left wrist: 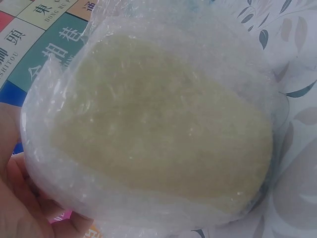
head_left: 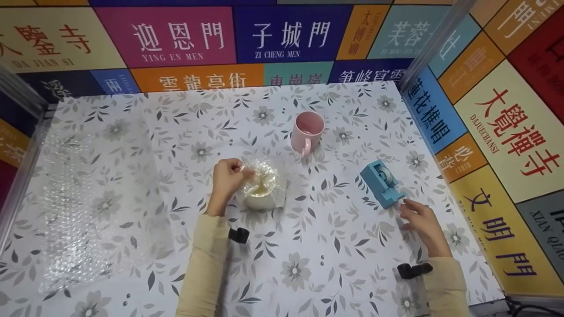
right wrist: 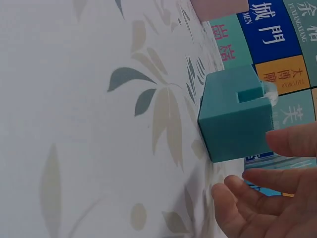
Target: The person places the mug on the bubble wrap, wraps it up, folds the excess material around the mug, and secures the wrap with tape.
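Observation:
A pale cream, cup-like item (head_left: 260, 200) stands on the table, wrapped in bubble wrap (head_left: 267, 171). The wrap blurs its exact kind; its pale side (left wrist: 163, 124) fills the left wrist view. My left hand (head_left: 226, 179) pinches the wrap at the upper left of the bundle, thumb and fingers curled together. Over on the right, a blue tape dispenser (head_left: 374, 187) with a clear roll sits at an angle. Near its front end is my right hand (head_left: 421, 219), fingers loosely bent and apart. In the right wrist view those fingers (right wrist: 270, 177) show a small gap from the dispenser (right wrist: 230, 131).
A pink mug (head_left: 306, 132) stands behind the bundle, its handle towards me. A flat sheet of bubble wrap (head_left: 70, 211) covers the left part of the flower-patterned table (head_left: 295, 270). Panels with lettering (head_left: 185, 37) border the back and right sides.

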Available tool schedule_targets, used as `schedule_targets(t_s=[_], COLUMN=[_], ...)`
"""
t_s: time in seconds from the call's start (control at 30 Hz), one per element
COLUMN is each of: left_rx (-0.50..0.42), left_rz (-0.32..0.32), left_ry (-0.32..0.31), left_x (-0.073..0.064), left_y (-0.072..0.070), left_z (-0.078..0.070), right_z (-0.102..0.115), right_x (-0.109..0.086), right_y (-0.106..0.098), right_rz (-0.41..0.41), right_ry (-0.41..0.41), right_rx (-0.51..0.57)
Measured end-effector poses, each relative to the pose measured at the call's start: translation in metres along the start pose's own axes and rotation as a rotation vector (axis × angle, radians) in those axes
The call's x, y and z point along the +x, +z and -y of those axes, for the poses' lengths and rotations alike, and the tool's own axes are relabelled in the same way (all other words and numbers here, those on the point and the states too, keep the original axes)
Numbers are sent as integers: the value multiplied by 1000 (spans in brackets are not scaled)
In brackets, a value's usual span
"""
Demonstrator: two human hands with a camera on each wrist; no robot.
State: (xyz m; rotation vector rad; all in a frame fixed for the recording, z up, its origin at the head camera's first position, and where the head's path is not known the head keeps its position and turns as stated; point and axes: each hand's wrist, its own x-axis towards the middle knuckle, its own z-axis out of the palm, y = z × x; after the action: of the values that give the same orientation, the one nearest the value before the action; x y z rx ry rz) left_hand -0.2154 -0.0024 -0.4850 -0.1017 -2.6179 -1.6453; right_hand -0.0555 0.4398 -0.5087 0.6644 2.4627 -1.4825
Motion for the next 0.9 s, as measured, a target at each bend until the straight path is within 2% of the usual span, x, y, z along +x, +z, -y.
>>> schedule_targets(t_s=[0.07,0.13,0.2,0.33,0.4,0.47,0.53,0.67,0.9], left_rx=[-5,-8,-10,-7,-6,-6,-6,-17,-32], left_rz=[-3,-4,-2,-2,-1,-3,-3,-2,-7], left_ry=[-11,-19,-22,1,9,7,3,-4,-3], left_x=[-1,-1,-1,-1,-1,-1,-1,-1,-1], left_y=[0,0,-1,0,0,0,0,1,1], left_z=[0,0,1,1,1,0,0,0,1], right_z=[1,3,5,11,14,18,22,30,39], right_x=[4,7,9,14,17,20,23,28,30], right_y=[-1,-3,-3,1,4,6,7,9,11], right_rz=[5,-8,-62,-269,-342,-342,-306,-266,-287], right_ry=[42,69,63,-63,-133,-179,-185,-145,-37], right_rx=[39,27,-6,-122,-196,-260,-306,-310,-262])
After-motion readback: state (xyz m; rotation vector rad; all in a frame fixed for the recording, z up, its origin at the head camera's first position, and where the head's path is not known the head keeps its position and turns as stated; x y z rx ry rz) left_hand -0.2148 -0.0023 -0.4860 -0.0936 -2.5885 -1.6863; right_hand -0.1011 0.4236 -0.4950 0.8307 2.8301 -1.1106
